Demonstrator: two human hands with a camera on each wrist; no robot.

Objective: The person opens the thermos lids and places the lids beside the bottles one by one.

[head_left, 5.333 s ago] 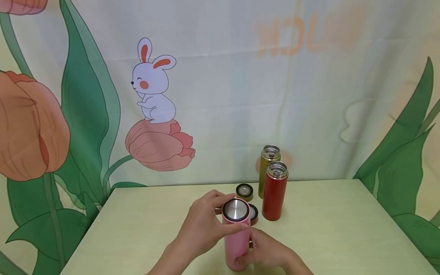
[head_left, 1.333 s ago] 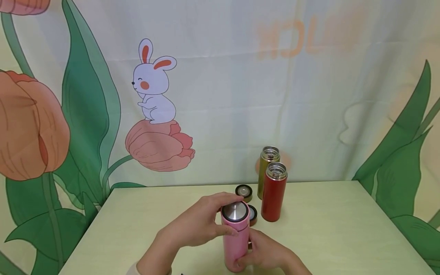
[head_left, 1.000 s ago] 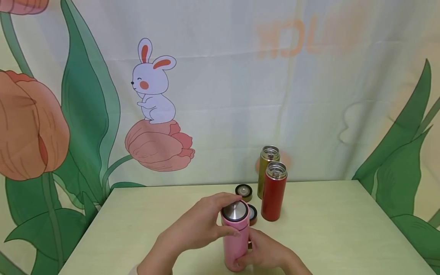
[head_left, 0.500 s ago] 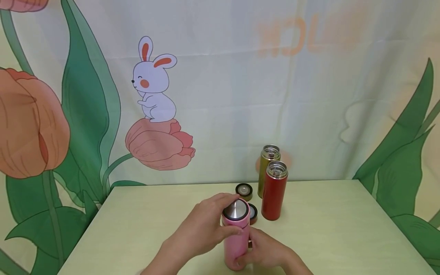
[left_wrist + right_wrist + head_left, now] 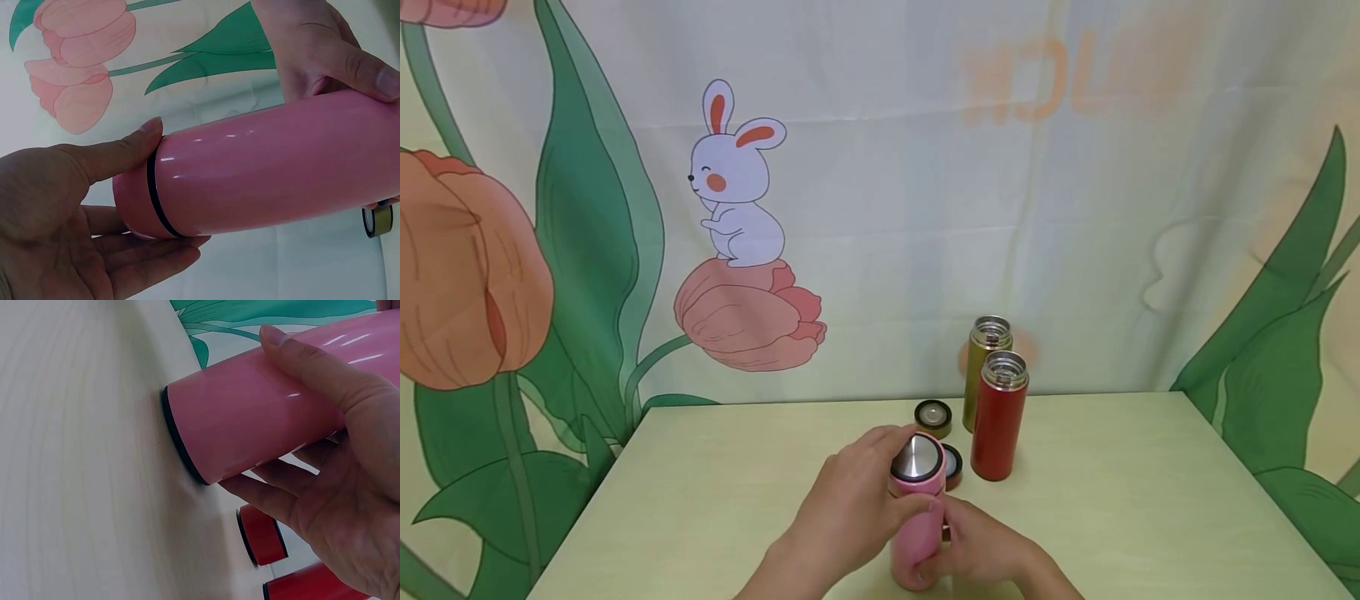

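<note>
In the head view a pink thermos bottle stands upright near the table's front, its pink screw lid with a silver top in place. My left hand grips the lid, thumb on the near side and fingers round the back. Low on the body, my right hand holds the bottle between thumb and fingers. A black ring shows between lid and body in the left wrist view. The bottle's base is at the table surface in the right wrist view.
Behind and to the right stand an uncapped red thermos and an uncapped gold thermos. Left of them lie a gold lid and a partly hidden red lid. A printed curtain hangs behind the table.
My left hand has turned about the lid over the last second, its wrist and forearm swinging to the right. The right hand and the pink bottle have stayed nearly still.
</note>
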